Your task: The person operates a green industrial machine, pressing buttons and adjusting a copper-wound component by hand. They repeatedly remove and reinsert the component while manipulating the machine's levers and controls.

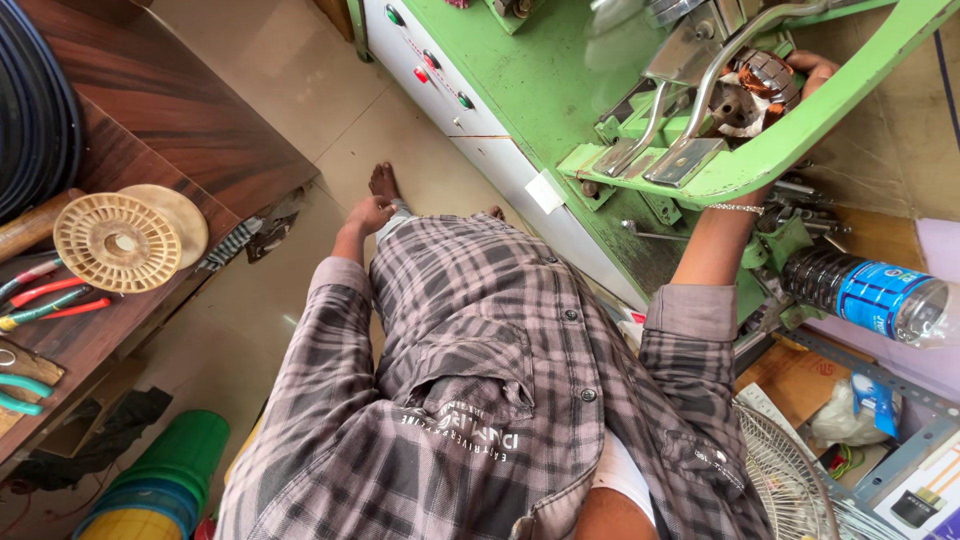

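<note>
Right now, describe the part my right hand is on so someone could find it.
Start at the green machine. At its far end the right hand grips a stator: a ribbed metal ring with copper wire, unlike the painted parts around.

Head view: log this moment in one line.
right hand: grips wound stator on green machine | left hand: rests on knee, empty
</note>
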